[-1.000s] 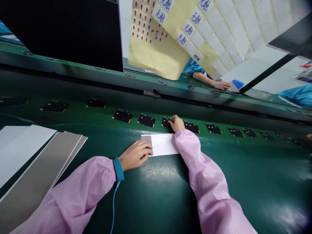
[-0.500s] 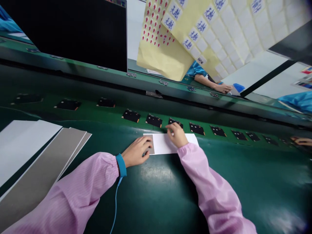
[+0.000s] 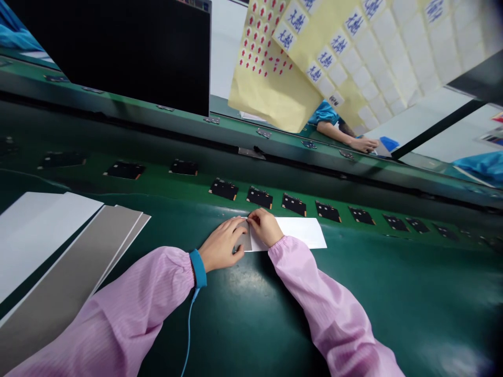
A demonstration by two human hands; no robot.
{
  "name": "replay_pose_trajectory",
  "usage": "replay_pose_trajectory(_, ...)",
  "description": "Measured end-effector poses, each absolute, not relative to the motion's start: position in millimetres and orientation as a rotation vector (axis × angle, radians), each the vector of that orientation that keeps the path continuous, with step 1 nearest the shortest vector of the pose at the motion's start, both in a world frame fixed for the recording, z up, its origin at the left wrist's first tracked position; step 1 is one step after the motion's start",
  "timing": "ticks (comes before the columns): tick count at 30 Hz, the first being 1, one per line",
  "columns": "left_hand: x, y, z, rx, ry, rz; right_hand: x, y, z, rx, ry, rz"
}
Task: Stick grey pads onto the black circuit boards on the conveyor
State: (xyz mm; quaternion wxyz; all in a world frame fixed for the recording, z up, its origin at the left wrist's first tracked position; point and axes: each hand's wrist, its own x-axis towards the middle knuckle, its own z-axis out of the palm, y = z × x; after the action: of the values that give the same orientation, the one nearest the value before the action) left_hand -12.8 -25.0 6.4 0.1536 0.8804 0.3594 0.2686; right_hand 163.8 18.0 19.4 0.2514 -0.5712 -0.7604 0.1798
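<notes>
A small white sheet [image 3: 304, 232] with a grey section [image 3: 245, 241] at its left end lies flat on the green bench. My left hand [image 3: 223, 243], wearing a blue wrist strap [image 3: 198, 268], rests over the grey section with its fingers apart. At the sheet's upper edge, where grey meets white, my right hand [image 3: 265, 226] has thumb and forefinger pinched together. Whatever lies between those fingertips is too small to make out. Black circuit boards [image 3: 259, 197] sit in a row just beyond the sheet.
Long grey strips [image 3: 66, 272] and white sheets [image 3: 35, 225] lie at the left. A dark panel [image 3: 137, 52] stands at the back. Yellow label sheets [image 3: 271, 99] hang at the top. Across the line, another person's hand [image 3: 364, 144] rests near a small sheet.
My right hand has moved left along the white sheet to the grey section's edge, and its fingertips have come together. My left hand stays on the grey section. The boards have shifted right in view.
</notes>
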Motion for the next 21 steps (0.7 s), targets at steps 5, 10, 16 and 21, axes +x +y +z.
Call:
replay_pose_trajectory(5, -13, -24, 6, 2.538, 1.029, 0.768, 162, 18, 16, -1.565, -2.094, 0.484)
replay_pose_trajectory(10, -13, -24, 8, 2.549, 1.017, 0.766, 185, 48, 24, -1.548, -1.959, 0.533)
replay_pose_trajectory(16, -13, -25, 10, 2.549, 1.033, 0.729, 227, 108, 33, -1.993, -1.736, 0.493)
replay_pose_trajectory(21, -13, -24, 11, 2.542, 1.028, 0.732, 240, 116, 25, -2.093, -1.763, 0.552)
